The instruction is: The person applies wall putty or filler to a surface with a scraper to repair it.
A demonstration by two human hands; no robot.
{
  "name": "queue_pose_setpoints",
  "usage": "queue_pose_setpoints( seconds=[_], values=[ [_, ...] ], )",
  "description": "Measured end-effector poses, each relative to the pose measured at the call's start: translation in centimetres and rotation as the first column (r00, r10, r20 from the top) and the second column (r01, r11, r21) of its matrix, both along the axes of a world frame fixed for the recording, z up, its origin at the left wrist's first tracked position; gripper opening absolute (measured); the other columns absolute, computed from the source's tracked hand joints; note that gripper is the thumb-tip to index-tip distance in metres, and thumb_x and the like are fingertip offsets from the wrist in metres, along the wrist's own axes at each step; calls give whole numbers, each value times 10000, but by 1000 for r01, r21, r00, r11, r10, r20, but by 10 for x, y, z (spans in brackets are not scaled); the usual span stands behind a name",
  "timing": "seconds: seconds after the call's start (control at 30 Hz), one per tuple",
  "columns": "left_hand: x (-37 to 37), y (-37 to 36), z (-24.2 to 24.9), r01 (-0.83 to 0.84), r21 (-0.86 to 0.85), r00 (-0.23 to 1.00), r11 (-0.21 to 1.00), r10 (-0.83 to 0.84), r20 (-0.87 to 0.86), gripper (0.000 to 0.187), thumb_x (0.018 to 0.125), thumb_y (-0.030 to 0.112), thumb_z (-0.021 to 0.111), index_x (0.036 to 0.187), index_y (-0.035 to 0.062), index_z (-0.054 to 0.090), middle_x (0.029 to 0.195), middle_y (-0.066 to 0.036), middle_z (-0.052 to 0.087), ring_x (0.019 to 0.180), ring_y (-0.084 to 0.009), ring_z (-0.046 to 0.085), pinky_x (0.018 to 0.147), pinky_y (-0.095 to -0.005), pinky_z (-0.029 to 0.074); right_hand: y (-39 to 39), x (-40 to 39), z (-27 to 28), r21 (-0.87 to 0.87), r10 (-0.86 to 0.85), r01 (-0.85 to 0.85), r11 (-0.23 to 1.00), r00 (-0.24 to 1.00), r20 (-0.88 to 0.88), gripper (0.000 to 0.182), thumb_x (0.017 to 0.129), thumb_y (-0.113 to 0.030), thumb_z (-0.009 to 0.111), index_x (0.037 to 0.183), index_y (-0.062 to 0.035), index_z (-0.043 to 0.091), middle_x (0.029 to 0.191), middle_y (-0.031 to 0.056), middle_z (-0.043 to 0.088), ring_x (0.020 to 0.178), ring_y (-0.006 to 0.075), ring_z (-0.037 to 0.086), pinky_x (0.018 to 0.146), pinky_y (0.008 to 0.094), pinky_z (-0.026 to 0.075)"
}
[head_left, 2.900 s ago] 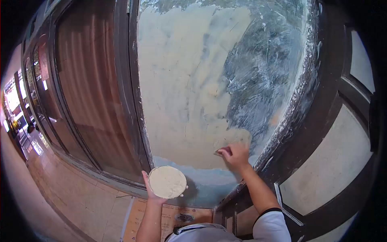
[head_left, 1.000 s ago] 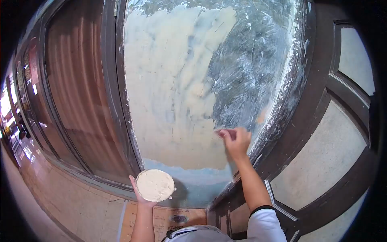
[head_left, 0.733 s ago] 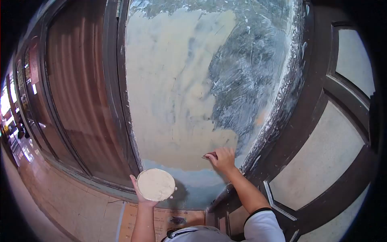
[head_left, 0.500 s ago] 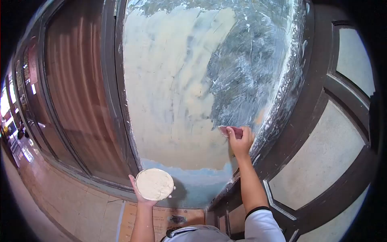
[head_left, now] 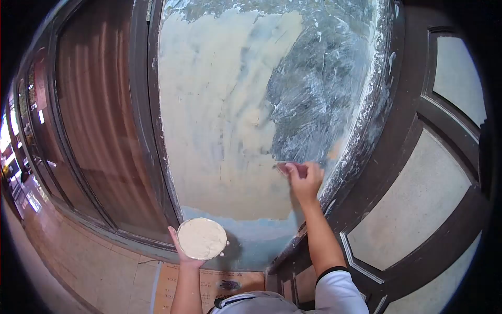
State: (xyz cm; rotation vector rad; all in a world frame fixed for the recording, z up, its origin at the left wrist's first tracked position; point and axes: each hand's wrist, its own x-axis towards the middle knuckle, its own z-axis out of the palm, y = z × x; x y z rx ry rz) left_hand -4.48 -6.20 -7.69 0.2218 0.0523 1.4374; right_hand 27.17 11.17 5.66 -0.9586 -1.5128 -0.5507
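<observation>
My left hand (head_left: 189,257) holds up a round bowl of cream-coloured putty (head_left: 202,238) from beneath, its fingers wrapped round the far side. In my right hand (head_left: 307,180) is a reddish putty scraper (head_left: 298,169), pinched between thumb and fingers. The scraper's edge rests against the wall panel (head_left: 225,104), at the border between smooth cream putty on the left and the bare grey-blue patch (head_left: 319,94) on the right. Below the putty runs a light blue strip (head_left: 256,230) of the wall.
Left of the panel stands a dark-framed window (head_left: 99,115) with brown curtains behind it. A dark wooden door with pale panels (head_left: 413,199) is close on the right. Printed cardboard (head_left: 209,285) lies on the tiled floor (head_left: 99,261) below.
My right hand has moved slightly to the left with the scraper along the wall. The bowl in my left hand has hardly moved.
</observation>
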Motion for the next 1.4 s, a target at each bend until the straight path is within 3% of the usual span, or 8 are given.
queue_pose_setpoints(
  seconds=[0.23,0.43,0.67,0.93,1.0,1.17,1.3,1.4],
  values=[
    [-3,0,-3,108,112,991,988,-116,68,1173,758,1006,345,1526,124,440,1447,-346,503,1145,-708,533,743,-826,518,-7,-12,-77,-131,95,-37,991,877,471,293,820,-386,831,785,-149,662,819,34,661,816,259,621,743,448,399],
    [-7,-1,-6,101,116,995,988,-101,-4,1136,766,995,364,1492,128,474,1416,-342,528,1105,-715,547,679,-783,543,1,11,4,67,-111,111,992,994,-7,300,827,-408,828,774,-153,681,812,39,672,822,264,626,746,449,397],
    [-9,-6,-10,82,137,997,987,-80,-21,1118,787,979,363,1475,108,494,1412,-339,535,1137,-688,552,722,-783,543,-4,-7,-97,-215,113,-18,976,892,438,349,838,-431,814,756,-138,642,792,36,655,795,281,621,740,458,394],
    [-15,-16,-4,47,60,994,997,-53,96,1164,773,998,330,1514,107,451,1438,-325,523,1148,-664,566,763,-794,538,15,23,-30,-2,-67,68,998,978,-199,358,793,-379,865,801,-100,642,763,85,637,763,309,622,742,458,415],
    [-16,-17,-7,34,52,998,998,-37,58,1158,774,996,334,1513,113,453,1449,-323,513,1166,-659,559,772,-799,532,10,13,-69,-229,151,-171,958,983,-105,376,790,-401,863,818,-96,646,771,93,638,783,311,633,770,464,423],
    [-28,-20,-21,61,101,998,993,-62,1,1152,770,995,358,1520,125,445,1489,-319,477,1207,-687,514,801,-826,503,-1,-2,-96,-167,112,-45,985,902,418,397,782,-448,850,828,-100,664,768,79,638,765,324,614,766,467,416],
    [-27,-42,9,83,-15,962,996,-76,262,1162,762,993,381,1533,125,428,1489,-356,456,1197,-732,481,803,-835,497,11,29,-17,-29,-127,128,991,990,56,340,825,-319,854,903,-62,647,811,117,629,761,348,599,732,466,445],
    [-33,-36,4,175,178,978,968,-192,82,1162,765,989,384,1542,126,419,1473,-371,463,1195,-730,484,802,-829,503,-3,30,21,-44,-68,59,997,971,-230,350,884,-294,836,978,-35,620,862,112,644,779,291,612,747,408,489]
  ],
)
